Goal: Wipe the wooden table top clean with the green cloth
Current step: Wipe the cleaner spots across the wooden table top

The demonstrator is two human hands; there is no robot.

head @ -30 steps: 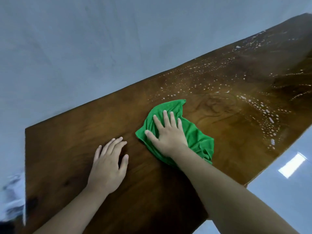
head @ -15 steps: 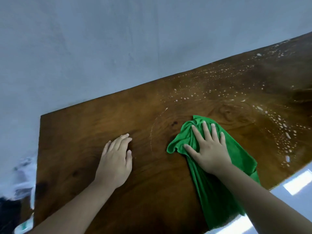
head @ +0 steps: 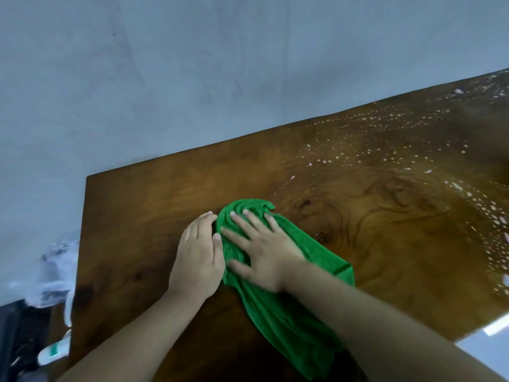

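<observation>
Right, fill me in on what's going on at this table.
A person is wiping the wooden table top with a green cloth. The right hand presses flat on the cloth, fingers spread. The left hand rests flat on the wood right beside the cloth's edge. White droplets cover the far right part of the table, not yet wiped.
</observation>
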